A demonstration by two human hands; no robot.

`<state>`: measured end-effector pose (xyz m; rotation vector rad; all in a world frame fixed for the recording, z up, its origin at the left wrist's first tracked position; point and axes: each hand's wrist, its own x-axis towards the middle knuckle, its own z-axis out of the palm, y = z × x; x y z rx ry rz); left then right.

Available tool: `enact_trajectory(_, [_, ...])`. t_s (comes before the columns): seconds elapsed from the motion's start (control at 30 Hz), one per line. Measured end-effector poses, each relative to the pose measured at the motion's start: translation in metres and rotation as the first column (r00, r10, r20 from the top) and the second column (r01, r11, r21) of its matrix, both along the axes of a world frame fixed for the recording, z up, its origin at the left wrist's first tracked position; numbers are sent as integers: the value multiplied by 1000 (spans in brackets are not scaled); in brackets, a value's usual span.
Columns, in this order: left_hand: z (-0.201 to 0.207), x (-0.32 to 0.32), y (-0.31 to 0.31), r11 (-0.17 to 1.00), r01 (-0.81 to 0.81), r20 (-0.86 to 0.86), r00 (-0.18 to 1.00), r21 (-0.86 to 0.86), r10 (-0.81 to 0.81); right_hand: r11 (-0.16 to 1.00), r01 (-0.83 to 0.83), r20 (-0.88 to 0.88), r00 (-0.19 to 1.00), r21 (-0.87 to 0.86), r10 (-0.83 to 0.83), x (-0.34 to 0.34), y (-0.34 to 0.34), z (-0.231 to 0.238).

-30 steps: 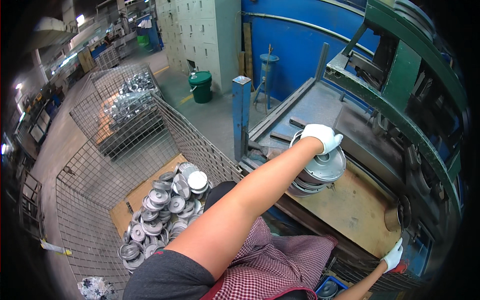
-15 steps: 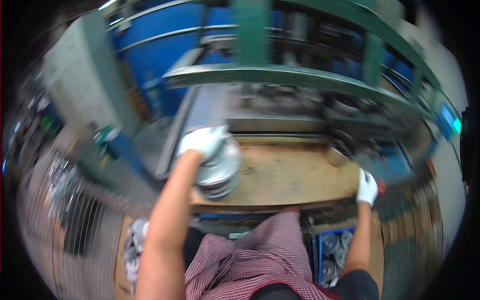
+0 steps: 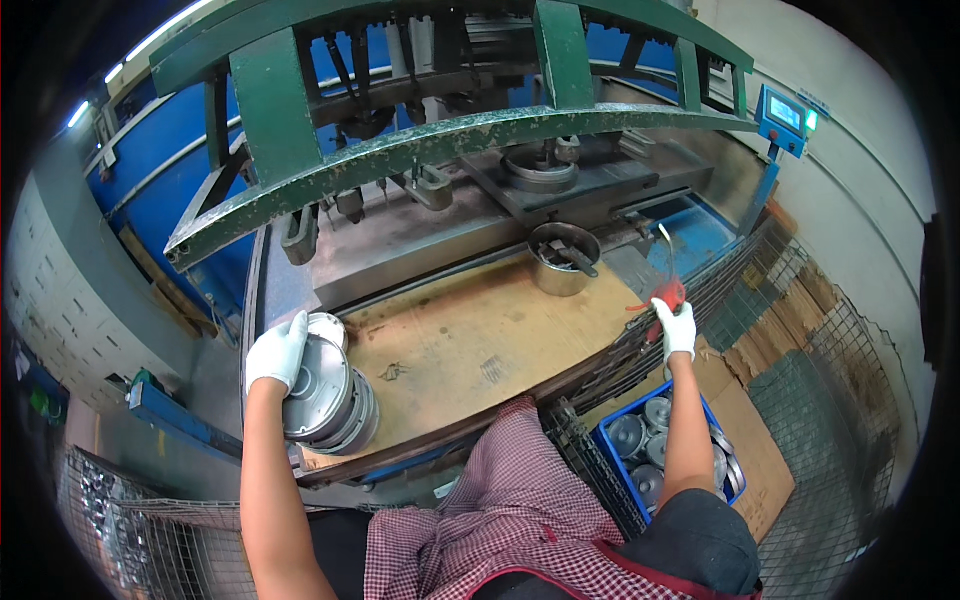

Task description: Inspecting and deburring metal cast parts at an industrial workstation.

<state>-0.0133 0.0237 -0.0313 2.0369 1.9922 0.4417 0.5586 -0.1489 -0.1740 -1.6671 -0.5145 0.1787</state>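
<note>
My left hand point(image 3: 276, 356), in a white glove, is closed at the left edge of the top disc of a stack of round grey metal discs point(image 3: 352, 418). The stack stands at the left end of the tan worktop point(image 3: 455, 345); a smaller disc point(image 3: 328, 328) shows behind it. Part of the fingers' grip is hidden by the glove itself. In my right hand point(image 3: 677, 328), also gloved, is a red air blow gun point(image 3: 672, 293) with a thin bent metal nozzle pointing up, beyond the worktop's right end.
A metal pot point(image 3: 560, 275) with dark pieces inside stands at the worktop's back right. A green machine frame point(image 3: 450, 133) spans above the bed. Below my right forearm is a blue crate point(image 3: 607, 440) of round metal parts. A lit control panel point(image 3: 784, 113) stands far right.
The view has swung right and grown sharp. My left hand has slid from the top of the stack to its left edge. The red air blow gun now shows clearly, upright in my right hand.
</note>
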Motion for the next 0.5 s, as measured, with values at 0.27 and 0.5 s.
enact_trajectory(0.27, [-3,3,-4,1000,1,29,1000,-7,-1,908,-393,-97,919,-143,382,-46,73,128])
enact_trajectory(0.5, [-4,4,-5,1000,1,35,999,5,-1,691,56,447,800,-720,401,-49,170,180])
